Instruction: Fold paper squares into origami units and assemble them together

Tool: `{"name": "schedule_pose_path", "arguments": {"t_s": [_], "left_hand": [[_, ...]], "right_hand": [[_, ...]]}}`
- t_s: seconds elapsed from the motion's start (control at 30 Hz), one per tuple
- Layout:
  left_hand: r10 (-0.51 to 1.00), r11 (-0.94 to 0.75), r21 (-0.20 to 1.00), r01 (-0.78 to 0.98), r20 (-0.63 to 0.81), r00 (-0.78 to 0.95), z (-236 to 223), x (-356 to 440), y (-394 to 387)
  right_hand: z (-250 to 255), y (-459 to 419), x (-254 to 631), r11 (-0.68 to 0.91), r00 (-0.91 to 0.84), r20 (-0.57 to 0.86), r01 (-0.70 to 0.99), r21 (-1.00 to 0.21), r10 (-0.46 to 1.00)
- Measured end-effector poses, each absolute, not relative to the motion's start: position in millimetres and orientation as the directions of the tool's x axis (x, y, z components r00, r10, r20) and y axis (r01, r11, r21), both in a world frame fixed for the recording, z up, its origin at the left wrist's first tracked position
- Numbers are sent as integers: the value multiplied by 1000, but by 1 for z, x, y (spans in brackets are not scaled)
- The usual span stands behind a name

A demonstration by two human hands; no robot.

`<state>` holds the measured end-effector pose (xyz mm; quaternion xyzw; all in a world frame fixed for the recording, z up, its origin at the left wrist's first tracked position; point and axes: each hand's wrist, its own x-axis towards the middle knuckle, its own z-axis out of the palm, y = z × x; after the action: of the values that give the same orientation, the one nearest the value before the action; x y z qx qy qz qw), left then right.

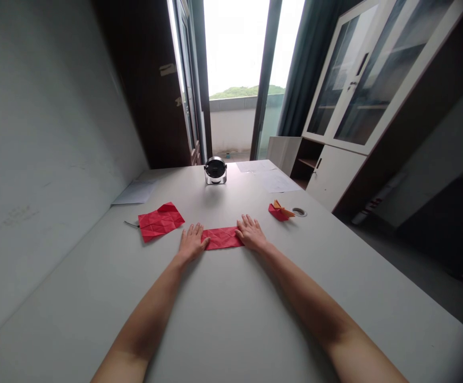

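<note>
A strip of folded red paper, creased all over, lies flat on the white table in front of me. My left hand rests on its left end, fingers stretched out and thumb over the paper. On the right end lies my right hand, palm down with fingers spread. To the left of my left hand is a larger creased red sheet, partly raised at its upper edge. Beyond my right hand sits a small folded red-and-orange paper piece.
A roll of tape lies beside the red-and-orange piece. A round black device on a metal stand stands at the back. White papers lie at the back right, another sheet by the left wall. A thin dark item touches the larger sheet.
</note>
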<state>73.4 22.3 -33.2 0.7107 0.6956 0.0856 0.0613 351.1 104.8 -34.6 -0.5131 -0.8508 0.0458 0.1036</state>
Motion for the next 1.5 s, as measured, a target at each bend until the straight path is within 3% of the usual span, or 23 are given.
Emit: {"name": "schedule_pose_path", "arguments": {"t_s": [0.17,0.3,0.43,0.57,0.77,1.5], "left_hand": [[985,-34,229,973,172,-6,-27,73,19],[960,-133,228,964,272,68,-21,79,16],[966,-230,205,951,168,198,-26,88,16],[992,-101,203,974,101,81,-34,87,19],[976,84,239,967,175,-128,-32,74,19],[903,-290,409,865,415,106,-13,87,11]], "right_hand": [[-28,90,334,631,-597,210,754,-182,774],[-30,79,320,708,-696,137,675,-209,705],[-33,81,322,692,-684,123,689,-217,719],[-34,86,326,636,-631,101,738,-225,769],[-34,87,327,604,-592,129,757,-250,795],[-28,84,327,603,-589,138,752,-268,796]]}}
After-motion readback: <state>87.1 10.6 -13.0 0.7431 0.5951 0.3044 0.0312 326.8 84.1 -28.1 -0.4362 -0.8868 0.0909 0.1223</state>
